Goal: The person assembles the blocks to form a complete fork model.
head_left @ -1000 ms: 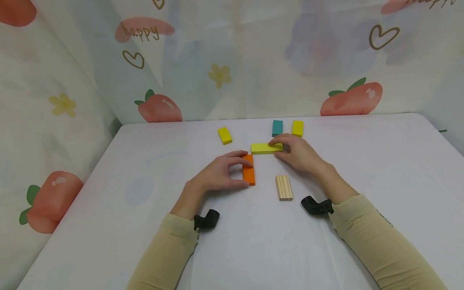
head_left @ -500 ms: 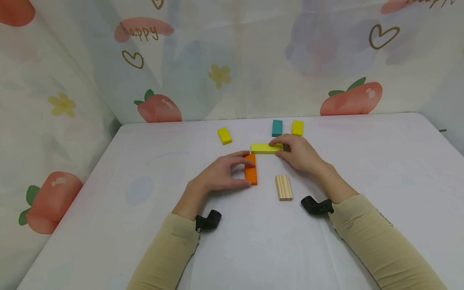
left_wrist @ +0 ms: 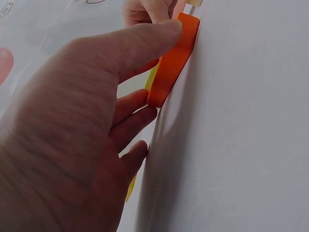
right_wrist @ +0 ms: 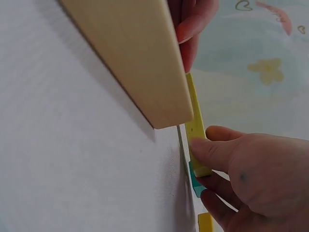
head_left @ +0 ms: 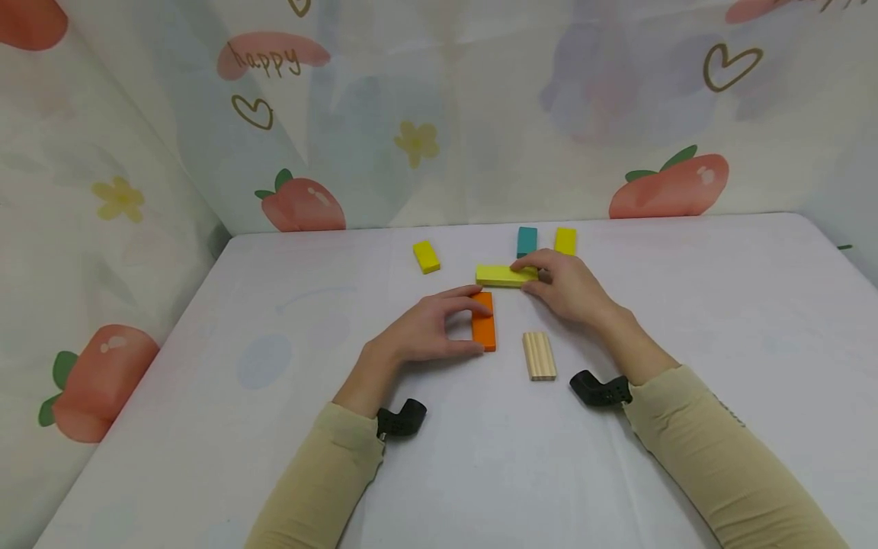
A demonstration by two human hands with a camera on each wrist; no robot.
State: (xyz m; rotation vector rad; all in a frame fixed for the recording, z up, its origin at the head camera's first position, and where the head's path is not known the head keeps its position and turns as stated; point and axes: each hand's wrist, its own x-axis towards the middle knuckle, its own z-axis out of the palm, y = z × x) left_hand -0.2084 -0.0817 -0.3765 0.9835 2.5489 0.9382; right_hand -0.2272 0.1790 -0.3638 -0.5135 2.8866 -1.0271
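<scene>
My left hand pinches an orange block by its two ends, thumb at the near end and fingers at the far end. The block lies lengthwise away from me on the white table. Just beyond it, a yellow-green block lies crosswise, and my right hand pinches its right end between thumb and fingers. In the left wrist view the thumb presses one end of the orange block. The right wrist view shows the right thumb and fingers on the yellow-green block.
A ribbed natural-wood block lies right of the orange one, nearer me. Toward the back edge are a small yellow block, a teal block and another yellow block. A patterned cloth hangs behind the table.
My left hand has slid the orange block to the right, below the yellow-green block. My right hand has shifted the yellow-green block slightly away from me.
</scene>
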